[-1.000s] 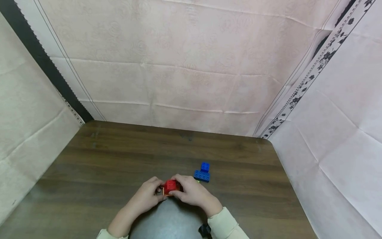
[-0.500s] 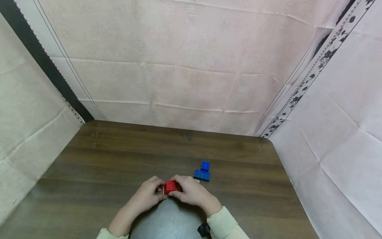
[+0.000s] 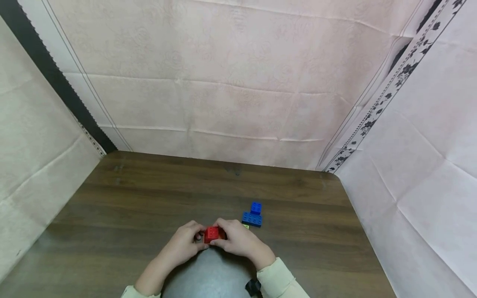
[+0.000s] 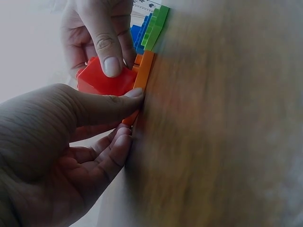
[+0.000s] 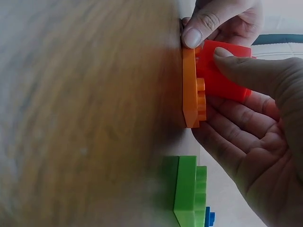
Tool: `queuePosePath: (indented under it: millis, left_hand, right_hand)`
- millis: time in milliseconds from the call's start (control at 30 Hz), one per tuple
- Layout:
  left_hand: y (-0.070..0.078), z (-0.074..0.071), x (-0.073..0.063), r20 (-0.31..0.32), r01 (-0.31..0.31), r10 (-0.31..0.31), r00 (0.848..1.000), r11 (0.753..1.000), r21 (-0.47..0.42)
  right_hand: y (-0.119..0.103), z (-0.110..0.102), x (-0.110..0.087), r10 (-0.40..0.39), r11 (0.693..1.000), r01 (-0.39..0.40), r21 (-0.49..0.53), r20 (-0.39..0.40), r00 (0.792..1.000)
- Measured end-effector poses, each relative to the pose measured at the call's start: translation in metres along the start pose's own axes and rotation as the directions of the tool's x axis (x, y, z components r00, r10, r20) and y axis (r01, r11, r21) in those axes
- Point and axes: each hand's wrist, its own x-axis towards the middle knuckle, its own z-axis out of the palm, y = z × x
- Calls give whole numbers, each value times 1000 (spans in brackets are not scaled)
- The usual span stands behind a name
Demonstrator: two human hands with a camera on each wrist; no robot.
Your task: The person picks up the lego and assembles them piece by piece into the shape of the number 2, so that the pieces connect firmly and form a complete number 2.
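Observation:
A red brick (image 5: 226,68) stands over one end of a flat orange studded plate (image 5: 189,87) on the table, leaning slightly. Whether its underside is fully seated on the studs cannot be told. My right hand (image 3: 242,240) pinches the red brick, its thumb on one side and its fingers on the other. With thumb and fingertips, my left hand (image 3: 181,244) holds the end of the orange plate, as the left wrist view shows. Most of the orange plate is hidden in the head view.
Beyond my right hand lie blue bricks (image 3: 252,219), one smaller than the other. A green studded piece (image 5: 186,189) is near them, largely covered in the head view. The wooden table (image 3: 160,182) is bounded by pale cloth walls (image 3: 223,82) at the back and sides.
The red brick has shifted very slightly left over the orange plate. Both hands keep practically the same places and grips, and the blue bricks have not moved.

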Motion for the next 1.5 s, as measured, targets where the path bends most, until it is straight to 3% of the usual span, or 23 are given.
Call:
queuePosePath:
  millis: [467,867,1300,1500]
  left_hand:
    - [3,4,2,-15,64,-64,998,998,7]
    - [4,5,3,-21,68,-67,998,998,14]
    - [5,6,3,-8,102,-101,995,994,35]
    - [7,4,4,-2,99,-99,995,994,46]
  right_hand:
    - [-4,-2,3,-24,996,25,-82,15,1000]
    - [-12,-4,5,-15,985,20,-171,30,999]
    - [-20,-3,6,38,984,-31,-178,39,999]
    - [-22,-3,6,26,976,-20,-216,26,999]
